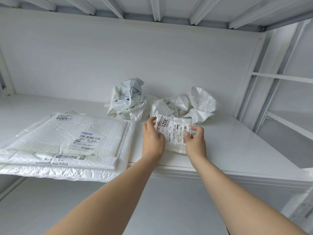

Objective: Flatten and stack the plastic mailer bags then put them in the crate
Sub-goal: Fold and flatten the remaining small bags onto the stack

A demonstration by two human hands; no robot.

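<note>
hands | left hand (153,138) and right hand (195,139) each grip an edge of small mailer (172,133); flat stack (67,138) beside on shelf (228,141)

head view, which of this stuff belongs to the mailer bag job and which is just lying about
Job: small labelled mailer, held by left hand and right hand; flat stack of mailers; crumpled grey bag; crumpled white bags.
Just there: white shelf; rack frame on the right. No crate is in view.
</note>
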